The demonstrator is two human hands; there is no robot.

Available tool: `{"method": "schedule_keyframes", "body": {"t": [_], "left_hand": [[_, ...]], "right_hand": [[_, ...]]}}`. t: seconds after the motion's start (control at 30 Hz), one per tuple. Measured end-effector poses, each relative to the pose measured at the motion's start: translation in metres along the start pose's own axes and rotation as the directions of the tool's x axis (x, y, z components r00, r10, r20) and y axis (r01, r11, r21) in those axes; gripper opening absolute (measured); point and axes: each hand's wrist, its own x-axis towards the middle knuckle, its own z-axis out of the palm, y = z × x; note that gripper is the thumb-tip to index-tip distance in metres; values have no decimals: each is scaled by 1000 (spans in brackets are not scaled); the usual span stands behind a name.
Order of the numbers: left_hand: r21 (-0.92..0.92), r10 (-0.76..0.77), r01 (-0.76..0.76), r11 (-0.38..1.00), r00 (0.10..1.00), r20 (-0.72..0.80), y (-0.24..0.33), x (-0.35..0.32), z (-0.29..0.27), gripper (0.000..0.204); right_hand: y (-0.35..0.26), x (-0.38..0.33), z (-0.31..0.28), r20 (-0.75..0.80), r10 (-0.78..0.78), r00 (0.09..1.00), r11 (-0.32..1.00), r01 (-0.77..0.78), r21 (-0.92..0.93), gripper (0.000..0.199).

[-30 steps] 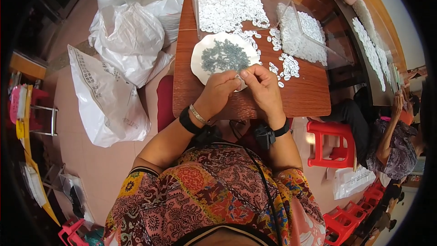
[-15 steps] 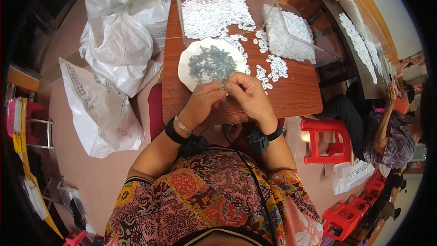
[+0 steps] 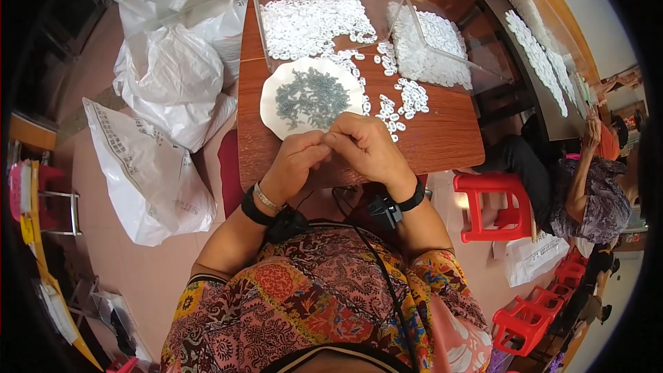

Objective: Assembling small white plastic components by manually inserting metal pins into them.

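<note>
My left hand and my right hand meet over the near edge of the brown table. Both are closed, with fingertips pinched together; anything between them is too small or hidden to name. Just beyond my fingers lies a cream plate with a wavy rim, and small grey metal-looking pieces are heaped on it. Small white oval pieces with holes cover the far left of the table. A loose group of the same white pieces lies to the right of the plate.
A clear box full of white pieces stands at the back right. Large white sacks fill the floor at left. To the right are a red stool, a seated person and a dark table with more white pieces.
The table and plate sit slightly further left and higher in the picture. My hands stay together, with the right fingers now curled more over the left fingertips.
</note>
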Motion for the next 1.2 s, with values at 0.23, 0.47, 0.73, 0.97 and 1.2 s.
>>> {"method": "schedule_keyframes", "body": {"t": [0.23, 0.47, 0.73, 0.97, 1.2], "left_hand": [[46, 31, -28, 999, 998, -57, 16, 8, -1, 24], [13, 86, -86, 996, 996, -35, 8, 13, 1, 24], [-20, 52, -54, 998, 997, -61, 6, 7, 2, 22], [-23, 34, -37, 999, 994, -108, 13, 1, -5, 23], [-112, 59, -82, 990, 979, -194, 18, -5, -4, 24]], "right_hand": [[14, 1, -5, -86, 131, 988, 954, -102, 283, 13], [4, 2, -10, -59, 164, 985, 933, -136, 334, 11], [1, 1, 2, -101, 104, 989, 988, -91, 124, 11], [20, 3, -22, -109, 141, 984, 990, -138, 38, 11], [113, 44, -84, -259, 48, 965, 650, -227, -725, 16]]}}
